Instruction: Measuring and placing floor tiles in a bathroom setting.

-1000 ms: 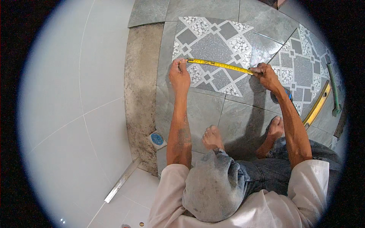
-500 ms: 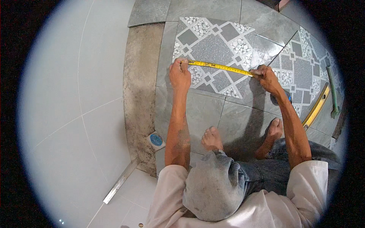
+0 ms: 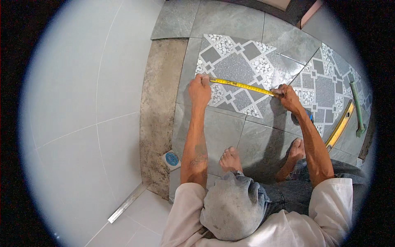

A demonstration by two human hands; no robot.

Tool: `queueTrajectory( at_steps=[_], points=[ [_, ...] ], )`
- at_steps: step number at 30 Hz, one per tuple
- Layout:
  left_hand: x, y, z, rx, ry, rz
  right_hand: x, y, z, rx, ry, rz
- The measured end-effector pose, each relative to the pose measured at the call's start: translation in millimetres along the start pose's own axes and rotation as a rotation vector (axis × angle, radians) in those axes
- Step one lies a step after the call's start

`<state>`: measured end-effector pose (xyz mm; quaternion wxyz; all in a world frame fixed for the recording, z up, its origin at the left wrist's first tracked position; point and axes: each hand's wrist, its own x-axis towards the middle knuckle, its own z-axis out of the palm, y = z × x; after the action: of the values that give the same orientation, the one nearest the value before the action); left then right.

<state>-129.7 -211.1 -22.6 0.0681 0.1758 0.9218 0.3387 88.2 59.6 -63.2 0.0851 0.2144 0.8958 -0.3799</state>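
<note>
A yellow tape measure [image 3: 240,85] is stretched across a patterned grey-and-white tile [image 3: 234,61] with pebble and diamond shapes. My left hand [image 3: 200,91] grips the tape's left end at the tile's left edge, fingers closed. The right hand [image 3: 287,98] pinches the tape just past the tile's right side. Below my right wrist sits a dark, blue-edged object [image 3: 309,117], partly hidden by the forearm; it may be the tape's case, but I cannot make that out. The tape slopes slightly down toward the right.
Plain grey tiles [image 3: 214,125] surround the patterned one. A bare cement strip [image 3: 160,94] runs along the white wall [image 3: 70,90]. A yellow level [image 3: 340,125] and a green-handled tool [image 3: 357,103] lie at right. A round blue drain cover [image 3: 171,159] and a metal bar [image 3: 125,204] are at left.
The whole view has shifted, so the floor and hands appear a little lower. Both hands still hold the tape across the same tile.
</note>
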Motion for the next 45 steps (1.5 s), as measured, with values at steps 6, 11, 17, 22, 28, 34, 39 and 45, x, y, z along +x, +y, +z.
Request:
queueTrajectory(
  at_steps=[6,11,17,22,28,34,39,45],
  points=[
    [-39.2,-20.8,-67.0,-0.406,0.166,-0.305,-23.6,-22.6,0.4,0.145,-0.163,-0.040],
    [-128.2,-47.7,-38.0,-0.549,0.266,-0.481,-52.3,-6.2,-37.4,0.464,-0.099,0.098],
    [-196.5,-96.0,-10.1,0.374,-0.017,0.027,-102.9,112.7,-77.6,-0.369,0.874,0.972],
    [-162.2,-79.6,-26.8,0.268,-0.011,-0.093,-182.0,180.9,-27.2,-0.032,0.596,1.410],
    [-144.4,-20.7,-6.8,-0.045,-0.287,0.098,-286.2,291.5,-55.6,-0.358,0.740,1.278],
    [-160.6,-43.6,-37.8,0.110,-0.289,-0.007,-257.8,230.2,-82.1,-0.469,0.888,0.968],
    [-104.8,-54.0,-29.8,0.065,0.083,-0.158,-189.0,136.7,-149.9,-0.447,0.865,0.473],
    [-92.5,-56.0,-25.8,0.010,0.048,-0.126,-72.4,-37.3,-145.8,-0.357,0.718,0.205]
  ],
)
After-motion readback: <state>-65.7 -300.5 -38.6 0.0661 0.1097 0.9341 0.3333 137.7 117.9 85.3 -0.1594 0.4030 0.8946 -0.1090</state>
